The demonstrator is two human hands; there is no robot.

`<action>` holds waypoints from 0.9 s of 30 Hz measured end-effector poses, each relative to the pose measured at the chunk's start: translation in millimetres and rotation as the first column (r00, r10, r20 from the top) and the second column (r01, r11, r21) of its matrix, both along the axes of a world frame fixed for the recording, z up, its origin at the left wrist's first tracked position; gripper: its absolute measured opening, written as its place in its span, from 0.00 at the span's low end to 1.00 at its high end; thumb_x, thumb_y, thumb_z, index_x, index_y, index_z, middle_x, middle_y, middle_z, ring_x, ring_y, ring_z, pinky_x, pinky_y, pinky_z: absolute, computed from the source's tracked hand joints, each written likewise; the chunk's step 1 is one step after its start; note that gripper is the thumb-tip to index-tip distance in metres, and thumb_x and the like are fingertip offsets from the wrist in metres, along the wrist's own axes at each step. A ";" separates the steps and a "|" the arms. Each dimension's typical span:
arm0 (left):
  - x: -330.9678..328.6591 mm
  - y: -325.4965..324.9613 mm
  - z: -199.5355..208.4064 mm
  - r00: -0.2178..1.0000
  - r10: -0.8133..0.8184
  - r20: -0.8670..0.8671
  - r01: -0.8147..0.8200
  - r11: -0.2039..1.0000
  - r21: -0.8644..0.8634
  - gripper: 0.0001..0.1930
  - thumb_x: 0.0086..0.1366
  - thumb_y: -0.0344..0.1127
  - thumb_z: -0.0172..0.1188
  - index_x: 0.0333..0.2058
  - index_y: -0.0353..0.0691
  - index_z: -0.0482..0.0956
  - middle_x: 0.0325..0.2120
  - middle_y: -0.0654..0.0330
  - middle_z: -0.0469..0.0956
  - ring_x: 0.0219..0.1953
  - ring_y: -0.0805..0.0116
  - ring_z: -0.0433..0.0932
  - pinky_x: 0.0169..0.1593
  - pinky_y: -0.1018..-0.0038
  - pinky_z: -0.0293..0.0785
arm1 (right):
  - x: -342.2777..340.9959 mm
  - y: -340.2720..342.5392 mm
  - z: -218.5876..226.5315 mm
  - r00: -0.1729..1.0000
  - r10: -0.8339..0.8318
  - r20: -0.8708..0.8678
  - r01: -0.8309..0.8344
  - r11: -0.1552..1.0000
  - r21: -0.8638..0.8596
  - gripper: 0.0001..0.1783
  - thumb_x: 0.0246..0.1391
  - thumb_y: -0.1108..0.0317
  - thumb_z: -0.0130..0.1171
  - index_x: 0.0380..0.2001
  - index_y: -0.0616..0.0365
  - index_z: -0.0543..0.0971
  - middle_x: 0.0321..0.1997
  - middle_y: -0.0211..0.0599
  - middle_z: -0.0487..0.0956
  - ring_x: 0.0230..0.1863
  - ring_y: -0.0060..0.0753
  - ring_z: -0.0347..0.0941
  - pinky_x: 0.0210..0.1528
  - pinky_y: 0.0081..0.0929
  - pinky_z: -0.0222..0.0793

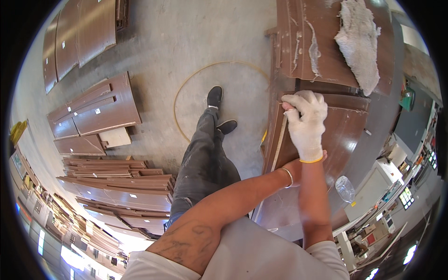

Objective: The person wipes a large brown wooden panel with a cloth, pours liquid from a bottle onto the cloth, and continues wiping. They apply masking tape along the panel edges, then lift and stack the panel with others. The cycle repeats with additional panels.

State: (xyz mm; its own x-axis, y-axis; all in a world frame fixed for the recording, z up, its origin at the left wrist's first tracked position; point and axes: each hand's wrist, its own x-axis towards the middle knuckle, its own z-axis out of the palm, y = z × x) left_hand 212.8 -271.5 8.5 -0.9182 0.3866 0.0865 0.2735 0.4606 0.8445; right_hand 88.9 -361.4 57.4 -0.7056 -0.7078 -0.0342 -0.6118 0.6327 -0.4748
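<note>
My right hand [306,122], in a white knit glove with a yellow cuff, is at the far left corner of a brown panel [347,128]. Its fingers are curled, and a bare tip shows at the corner; whatever they hold is hidden. My left arm, with a bracelet at the wrist, crosses beneath the right forearm. Low over the same panel, my bare left hand [298,171] is mostly covered by that forearm, so its fingers are hard to read. Along the panel's left side runs a pale edge. Beyond it lie more brown panels [329,60] with a ragged whitish cloth [357,44] on top.
A clear plastic bottle [345,189] with a yellow cap lies right of my forearm. Stacked brown panels [116,184] stand on the floor at left, with others [95,109] farther off. A yellowish hose [186,84] curves across the concrete around my feet.
</note>
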 end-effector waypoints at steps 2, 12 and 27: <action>0.3 -1.4 1.9 0.998 -0.058 -0.011 0.058 0.998 -0.028 0.32 0.75 0.45 0.43 0.69 0.29 0.66 0.76 0.45 0.57 0.80 0.48 0.51 0.81 0.54 0.44 | -9.3 -0.4 0.9 0.997 0.056 0.060 -0.058 0.998 0.024 0.06 0.50 0.64 0.71 0.34 0.43 0.88 0.39 0.26 0.83 0.45 0.41 0.72 0.50 0.42 0.65; 1.6 -23.6 19.4 0.976 -0.091 -0.199 0.010 0.928 -0.372 0.26 0.73 0.40 0.49 0.65 0.36 0.75 0.72 0.55 0.68 0.76 0.57 0.60 0.81 0.53 0.44 | -40.3 -28.0 28.0 0.918 0.343 0.200 -0.380 0.906 0.188 0.05 0.51 0.72 0.65 0.32 0.54 0.86 0.35 0.35 0.81 0.42 0.47 0.75 0.48 0.43 0.69; 1.6 -16.8 15.9 0.987 -0.099 -0.129 0.059 0.957 -0.284 0.25 0.72 0.41 0.52 0.64 0.37 0.77 0.70 0.55 0.70 0.75 0.56 0.61 0.80 0.53 0.47 | -19.0 -54.0 41.1 0.832 0.553 -0.047 -0.408 0.668 0.622 0.07 0.51 0.62 0.69 0.31 0.51 0.84 0.36 0.36 0.82 0.47 0.42 0.79 0.49 0.39 0.75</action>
